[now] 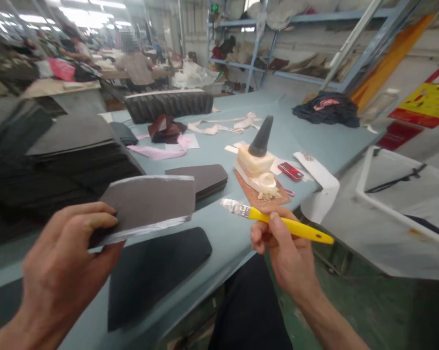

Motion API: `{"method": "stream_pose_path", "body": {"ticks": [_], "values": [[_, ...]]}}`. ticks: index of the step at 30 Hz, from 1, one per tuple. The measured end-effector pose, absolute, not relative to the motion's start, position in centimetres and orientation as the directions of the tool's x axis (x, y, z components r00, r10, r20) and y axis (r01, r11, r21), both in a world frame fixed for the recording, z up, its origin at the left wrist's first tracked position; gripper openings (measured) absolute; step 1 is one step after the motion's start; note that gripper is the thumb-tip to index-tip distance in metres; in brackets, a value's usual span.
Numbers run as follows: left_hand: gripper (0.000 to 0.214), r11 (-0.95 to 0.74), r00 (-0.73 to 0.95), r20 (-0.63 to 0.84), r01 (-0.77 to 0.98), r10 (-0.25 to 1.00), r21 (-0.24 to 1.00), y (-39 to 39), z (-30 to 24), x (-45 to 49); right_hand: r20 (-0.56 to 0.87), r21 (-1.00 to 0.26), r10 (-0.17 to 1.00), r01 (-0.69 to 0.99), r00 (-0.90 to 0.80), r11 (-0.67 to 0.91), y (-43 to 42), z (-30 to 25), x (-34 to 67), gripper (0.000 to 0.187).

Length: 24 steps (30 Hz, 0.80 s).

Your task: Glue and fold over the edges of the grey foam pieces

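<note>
My left hand (68,257) pinches a dark grey flat panel (157,199) by its left end, holding it above the table. Whitish, shiny strips run along the panel's long edges. Between the thumb and fingers of my right hand (285,248) is a yellow-handled paintbrush (299,229); its pale, coated bristles point left toward the panel without touching it. Below the held panel lies a black panel (157,274) on the table. Behind it sits a small stack of similar grey panels (204,180).
A glue container (255,163) topped by a black cone (262,138) stands on a brown board. Tall dark stacks (69,160) rise at left. A red box (290,171), pink strips (164,151) and a white-framed cart (405,218) are around. A person (137,65) sits far back.
</note>
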State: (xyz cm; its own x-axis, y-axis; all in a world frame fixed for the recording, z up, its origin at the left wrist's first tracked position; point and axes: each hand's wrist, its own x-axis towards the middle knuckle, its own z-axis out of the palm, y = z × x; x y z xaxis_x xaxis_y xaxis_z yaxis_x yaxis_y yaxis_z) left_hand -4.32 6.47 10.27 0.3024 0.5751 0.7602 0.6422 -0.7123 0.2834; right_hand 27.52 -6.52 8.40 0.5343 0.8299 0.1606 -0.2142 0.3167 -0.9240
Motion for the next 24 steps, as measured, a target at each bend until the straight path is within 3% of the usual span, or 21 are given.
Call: {"method": "stream_pose_path", "body": {"ticks": [2, 5, 9, 14, 20, 24], "values": [[0.010, -0.694, 0.358, 0.792, 0.712, 0.494, 0.111, 3.6, 10.3, -4.3, 0.307, -0.933, 0.838, -0.030, 0.450, 0.358, -7.0, 8.5, 26.6, 0.023], [0.007, -0.660, 0.371, 0.817, 0.751, 0.442, 0.017, 0.9, 9.8, -4.8, 0.448, -0.894, 0.843, 0.174, 0.297, 0.413, -7.1, 9.3, 25.3, 0.017], [0.014, -0.644, 0.326, 0.815, 0.762, 0.480, 0.075, -1.3, 8.5, -5.8, 0.379, -0.906, 0.891, 0.297, 0.249, 0.302, -6.7, 11.0, 23.2, 0.017], [0.024, -0.666, 0.335, 0.842, 0.745, 0.423, 0.038, -2.7, 7.3, -6.3, 0.235, -0.958, 0.952, 0.212, 0.197, 0.192, -6.5, 12.3, 20.7, 0.030], [0.025, -0.666, 0.365, 0.863, 0.745, 0.350, -0.045, -3.6, 7.1, -5.9, 0.361, -0.891, 0.911, 0.362, 0.201, 0.273, -6.9, 13.2, 18.7, 0.023], [0.036, -0.532, 0.201, 0.873, 0.843, 0.445, 0.076, -4.6, 6.2, -6.2, 0.469, -0.833, 0.868, 0.408, 0.164, 0.374, -6.8, 14.5, 18.4, 0.021]]}}
